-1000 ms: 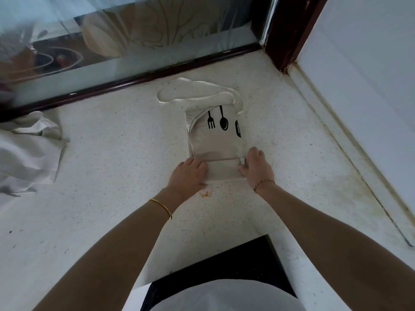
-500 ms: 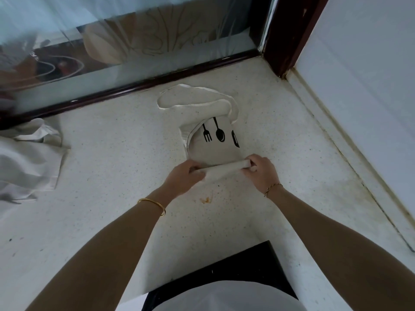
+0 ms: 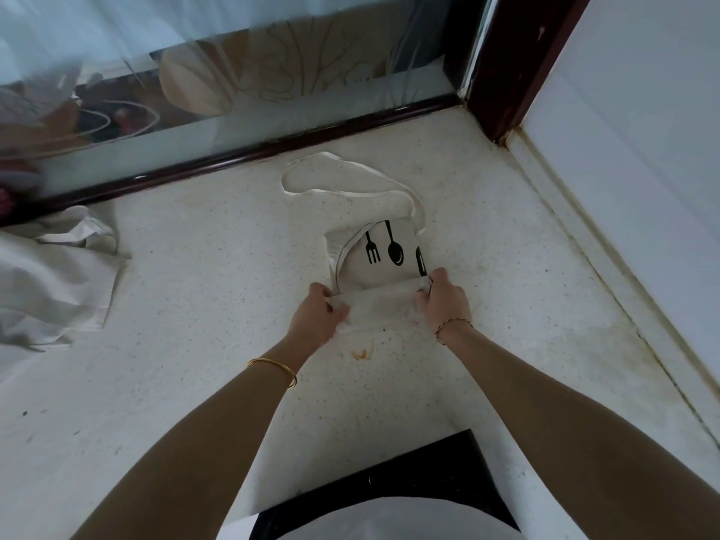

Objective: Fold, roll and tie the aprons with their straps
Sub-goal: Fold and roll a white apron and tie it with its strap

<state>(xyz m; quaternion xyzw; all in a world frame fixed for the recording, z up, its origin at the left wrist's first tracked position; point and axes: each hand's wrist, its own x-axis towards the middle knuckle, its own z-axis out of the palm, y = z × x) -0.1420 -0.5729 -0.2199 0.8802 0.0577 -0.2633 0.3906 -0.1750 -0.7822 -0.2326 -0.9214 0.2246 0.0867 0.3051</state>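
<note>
The speckled surface (image 3: 195, 344) gives plenty of flat room, and the heap of pale cloth (image 3: 50, 290) at the far left lies well apart, so nothing crowds the work. The apron (image 3: 383, 267) lies folded into a narrow strip near the middle, its near end already wound into a roll (image 3: 380, 305). Its flat part with the cutlery print (image 3: 393, 247) runs away toward the glass. The neck strap (image 3: 343, 181) loops loose beyond that, at the far end. The left hand (image 3: 317, 317) has its fingers curled round the roll's left end and the right hand (image 3: 444, 302) grips the right end, thumb on top. To roll well, I judge both ends should turn evenly and tightly, straight toward the strap, so the edges stay flush and the strap remains free for tying. The orange stain (image 3: 360, 354) just near the roll is best avoided.
</note>
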